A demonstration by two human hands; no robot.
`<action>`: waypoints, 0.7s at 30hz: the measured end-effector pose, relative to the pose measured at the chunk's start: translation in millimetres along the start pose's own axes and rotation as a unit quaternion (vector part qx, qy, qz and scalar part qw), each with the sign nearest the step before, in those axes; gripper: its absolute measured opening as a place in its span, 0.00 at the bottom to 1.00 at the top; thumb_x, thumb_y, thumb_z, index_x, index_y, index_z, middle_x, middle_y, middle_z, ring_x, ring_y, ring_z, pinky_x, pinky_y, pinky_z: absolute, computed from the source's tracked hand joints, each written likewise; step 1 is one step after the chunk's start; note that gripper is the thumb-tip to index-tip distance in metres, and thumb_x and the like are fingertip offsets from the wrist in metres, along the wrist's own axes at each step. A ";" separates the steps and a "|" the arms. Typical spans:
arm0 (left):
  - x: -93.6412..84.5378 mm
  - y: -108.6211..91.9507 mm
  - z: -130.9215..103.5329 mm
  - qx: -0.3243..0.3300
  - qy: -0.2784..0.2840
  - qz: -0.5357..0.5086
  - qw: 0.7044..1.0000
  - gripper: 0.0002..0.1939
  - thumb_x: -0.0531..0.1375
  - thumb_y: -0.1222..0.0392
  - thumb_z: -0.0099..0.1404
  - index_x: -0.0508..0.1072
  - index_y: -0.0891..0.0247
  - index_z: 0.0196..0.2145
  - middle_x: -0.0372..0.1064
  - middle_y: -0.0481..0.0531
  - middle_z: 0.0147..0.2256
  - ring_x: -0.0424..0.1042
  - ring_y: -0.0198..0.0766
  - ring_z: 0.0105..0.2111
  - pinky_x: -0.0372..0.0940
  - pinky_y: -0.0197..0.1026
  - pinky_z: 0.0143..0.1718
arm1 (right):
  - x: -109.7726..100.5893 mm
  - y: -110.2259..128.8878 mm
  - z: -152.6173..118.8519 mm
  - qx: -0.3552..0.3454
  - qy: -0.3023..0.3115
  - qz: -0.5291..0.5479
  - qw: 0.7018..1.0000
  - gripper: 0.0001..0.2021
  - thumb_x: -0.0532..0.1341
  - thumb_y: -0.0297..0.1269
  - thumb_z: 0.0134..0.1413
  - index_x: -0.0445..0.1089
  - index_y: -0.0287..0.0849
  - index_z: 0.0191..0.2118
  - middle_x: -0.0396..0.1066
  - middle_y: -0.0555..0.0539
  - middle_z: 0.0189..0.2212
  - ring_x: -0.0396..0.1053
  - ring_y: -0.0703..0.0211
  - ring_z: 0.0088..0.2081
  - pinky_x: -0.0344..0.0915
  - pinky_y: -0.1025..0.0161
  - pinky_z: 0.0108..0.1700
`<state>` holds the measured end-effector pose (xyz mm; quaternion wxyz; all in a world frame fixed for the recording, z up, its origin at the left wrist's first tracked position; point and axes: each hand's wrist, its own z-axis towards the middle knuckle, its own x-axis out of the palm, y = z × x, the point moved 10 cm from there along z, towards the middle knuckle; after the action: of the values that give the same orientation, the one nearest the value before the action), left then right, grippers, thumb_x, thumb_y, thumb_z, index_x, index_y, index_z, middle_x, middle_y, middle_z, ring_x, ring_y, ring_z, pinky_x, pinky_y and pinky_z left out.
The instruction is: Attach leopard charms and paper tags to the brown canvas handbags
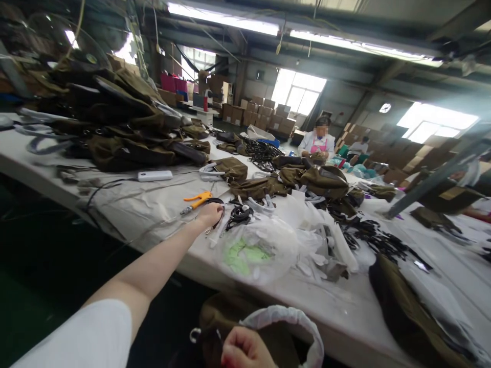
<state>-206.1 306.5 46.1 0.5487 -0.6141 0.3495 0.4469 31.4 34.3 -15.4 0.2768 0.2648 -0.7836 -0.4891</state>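
Observation:
My left hand (210,213) reaches across the table's near edge, its fingers closed on a thin black strap (219,201) with metal clips. Beside that hand lie an orange-handled tool (198,200) and another coiled black strap (241,213). At the bottom, my right hand (245,348) is curled closed in front of an olive bag (217,313), below the table edge. Whatever its fingers hold is hidden. The bag's handle (312,327) is wrapped in white material, and a metal ring (195,335) shows at its left.
A clear plastic bag with green contents (245,255) sits near the table edge. Olive bags (126,148) are piled at the left, by a white device (155,176). More black straps (378,240) lie right. Across the table sits a person (316,140); a slanted metal post (425,181) rises right.

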 end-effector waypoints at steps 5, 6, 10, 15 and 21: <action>20.3 28.3 -17.2 -0.057 0.049 0.017 0.997 0.14 0.60 0.51 0.66 0.74 0.66 0.37 0.74 0.52 0.38 0.73 0.40 0.40 0.69 0.50 0.46 | -10.2 0.1 -1.0 -0.013 -0.018 0.038 0.999 0.29 0.62 0.67 0.45 0.63 0.40 0.26 0.56 0.57 0.12 0.46 0.72 0.14 0.41 0.69 0.19; 24.3 28.2 -20.8 -0.060 0.051 0.018 0.997 0.14 0.61 0.51 0.65 0.74 0.66 0.35 0.74 0.52 0.37 0.74 0.40 0.39 0.69 0.49 0.45 | -10.8 0.7 -1.2 -0.016 -0.016 0.044 0.999 0.29 0.62 0.66 0.45 0.63 0.40 0.27 0.56 0.58 0.12 0.46 0.72 0.14 0.40 0.69 0.19; 18.1 18.5 -24.9 -0.064 0.021 0.004 0.998 0.10 0.66 0.57 0.59 0.74 0.68 0.29 0.74 0.54 0.30 0.74 0.42 0.34 0.68 0.45 0.39 | -11.1 7.8 -4.1 -0.023 -0.013 0.059 0.998 0.26 0.64 0.62 0.47 0.64 0.40 0.27 0.57 0.58 0.13 0.47 0.72 0.15 0.41 0.69 0.20; -47.7 -3.2 -24.7 -0.038 -0.100 -0.036 0.994 0.12 0.55 0.59 0.67 0.75 0.69 0.41 0.75 0.60 0.40 0.73 0.45 0.42 0.65 0.42 0.42 | -15.0 23.2 -15.2 -0.015 -0.030 0.076 0.997 0.21 0.65 0.55 0.51 0.66 0.39 0.28 0.58 0.57 0.14 0.48 0.71 0.17 0.43 0.68 0.21; -117.3 -72.7 -92.7 0.117 -0.264 -0.207 0.935 0.14 0.55 0.53 0.67 0.73 0.63 0.42 0.75 0.51 0.36 0.73 0.37 0.36 0.65 0.39 0.39 | -16.9 38.5 -23.0 -0.026 -0.018 0.053 0.998 0.21 0.63 0.55 0.53 0.67 0.39 0.29 0.60 0.56 0.17 0.53 0.70 0.20 0.49 0.68 0.25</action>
<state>-165.7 219.1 181.6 0.7697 -0.4638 0.1071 0.4254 53.7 46.2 25.3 0.2953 0.2071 -0.7881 -0.4988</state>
